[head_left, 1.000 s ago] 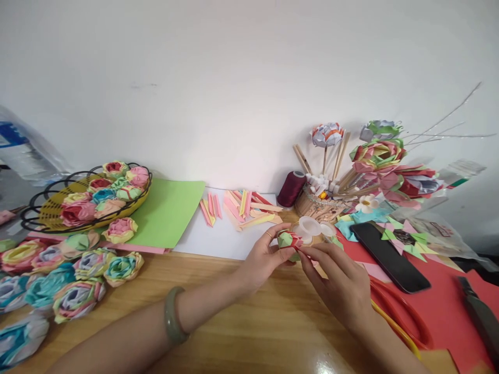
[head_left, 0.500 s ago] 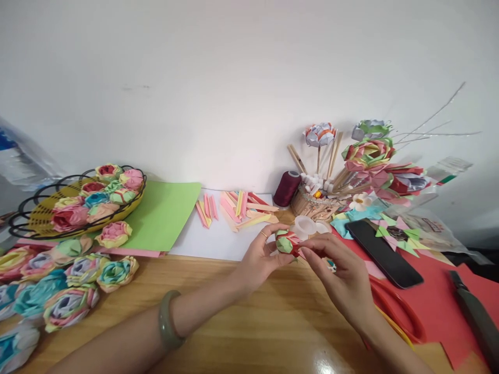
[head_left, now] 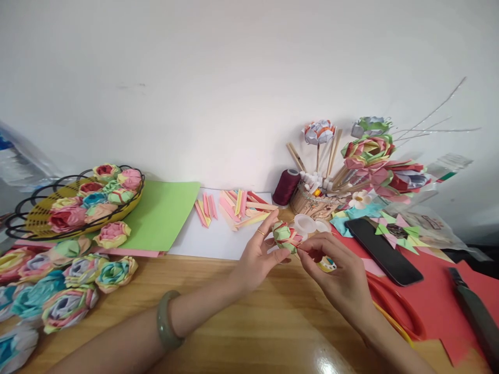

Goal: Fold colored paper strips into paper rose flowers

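Observation:
A small folded-paper flower (head_left: 285, 236), green, red and pink, is held above the wooden table (head_left: 234, 322). My left hand (head_left: 260, 255) has it between thumb and fingers, with the index finger raised behind it. At the flower's right lower edge, my right hand (head_left: 335, 267) pinches its thumb and index finger together; what lies between those fingertips is too small to make out. Folded paper strips (head_left: 239, 208) lie on a white sheet (head_left: 210, 241) beyond my left hand. Round translucent cups (head_left: 304, 223) stand just behind the flower.
Paper flowers (head_left: 70, 306) cover the left side, beside a yellow basket (head_left: 37, 215) of more flowers. A thread spool (head_left: 286, 187) and stick holder (head_left: 312, 203) stand behind. To the right are a phone (head_left: 384, 252), red-handled scissors (head_left: 401, 306) and red paper (head_left: 436, 306).
The flower has turned in my left hand, showing more pink on its right side. My left index finger has lifted upward. My right hand stays at the flower's right edge, its fingertips closer together.

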`<act>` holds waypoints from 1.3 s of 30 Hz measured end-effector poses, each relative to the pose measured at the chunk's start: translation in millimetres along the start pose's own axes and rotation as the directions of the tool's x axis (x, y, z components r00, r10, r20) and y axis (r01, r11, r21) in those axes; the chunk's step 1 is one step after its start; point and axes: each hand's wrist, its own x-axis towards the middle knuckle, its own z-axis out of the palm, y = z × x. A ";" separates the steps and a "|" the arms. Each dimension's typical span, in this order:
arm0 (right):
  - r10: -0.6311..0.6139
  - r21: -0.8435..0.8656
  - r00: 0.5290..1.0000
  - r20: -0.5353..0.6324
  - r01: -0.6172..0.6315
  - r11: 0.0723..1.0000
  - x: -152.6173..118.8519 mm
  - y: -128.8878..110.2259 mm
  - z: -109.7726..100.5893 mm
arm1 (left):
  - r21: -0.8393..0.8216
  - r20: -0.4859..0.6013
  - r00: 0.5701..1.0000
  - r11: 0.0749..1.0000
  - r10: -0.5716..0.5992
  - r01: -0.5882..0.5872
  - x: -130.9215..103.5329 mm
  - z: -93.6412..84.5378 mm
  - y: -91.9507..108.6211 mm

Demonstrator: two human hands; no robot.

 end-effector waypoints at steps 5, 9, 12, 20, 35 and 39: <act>0.093 0.038 0.989 0.116 -0.098 0.994 5.8 -2.0 -2.4 | 0.057 0.045 0.997 0.996 0.067 -0.070 -0.9 -2.3 -2.4; 0.082 0.011 0.987 0.142 -0.084 0.996 6.8 -3.1 -4.8 | 0.070 0.053 0.995 0.993 0.088 -0.092 -0.6 -3.6 -3.8; 0.004 -0.028 0.994 0.111 -0.001 1.000 4.6 -2.4 -4.3 | 0.068 0.059 0.995 0.994 0.086 -0.090 0.4 -3.4 -4.0; -0.221 -0.241 0.975 -0.024 0.208 0.948 0.2 2.0 1.0 | 0.040 0.036 0.997 0.997 0.068 -0.069 0.5 -2.7 -4.6; 0.074 0.093 0.991 0.108 -0.085 0.992 3.0 -4.3 -4.8 | -0.005 0.014 1.000 1.000 0.022 -0.022 1.0 -1.4 -4.3; 0.235 0.267 0.929 0.286 -0.313 0.912 9.8 -6.0 -12.2 | -0.068 -0.003 1.000 0.998 -0.009 0.008 1.7 -1.3 -4.1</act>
